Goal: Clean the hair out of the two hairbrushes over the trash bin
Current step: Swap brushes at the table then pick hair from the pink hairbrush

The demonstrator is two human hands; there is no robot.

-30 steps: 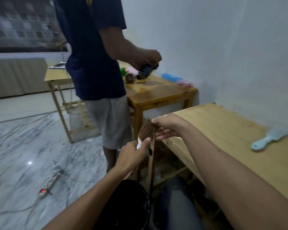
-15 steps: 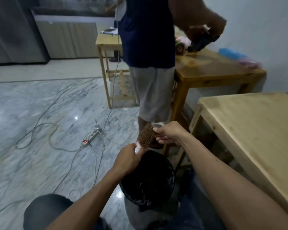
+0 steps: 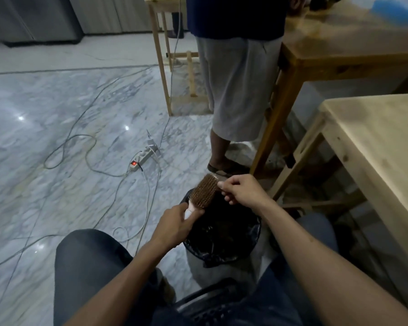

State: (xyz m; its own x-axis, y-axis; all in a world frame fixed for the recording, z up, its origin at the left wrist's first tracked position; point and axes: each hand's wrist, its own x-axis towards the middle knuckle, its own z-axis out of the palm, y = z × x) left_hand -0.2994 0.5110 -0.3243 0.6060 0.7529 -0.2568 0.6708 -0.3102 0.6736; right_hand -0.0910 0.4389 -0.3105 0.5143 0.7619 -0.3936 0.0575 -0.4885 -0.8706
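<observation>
My left hand (image 3: 176, 223) grips the pale handle of a hairbrush (image 3: 204, 192), whose brown bristle pad faces up and tilts away from me. It hangs over the far left rim of a trash bin (image 3: 252, 245) lined with a black bag, which stands on the floor between my knees. My right hand (image 3: 242, 190) is at the brush's far right edge, thumb and fingers pinched against the bristles. What the pinch holds is too small to tell. The second hairbrush is out of view.
Another person (image 3: 236, 74) in grey shorts stands just beyond the bin, beside a dark wooden table (image 3: 335, 52). A pale wooden table (image 3: 375, 142) is on my right. A power strip (image 3: 143, 158) and loose cables lie on the marble floor to the left.
My view has tipped down, and the brush and both hands now sit lower, over the bin. The blue brush on the pale table has left the view.
</observation>
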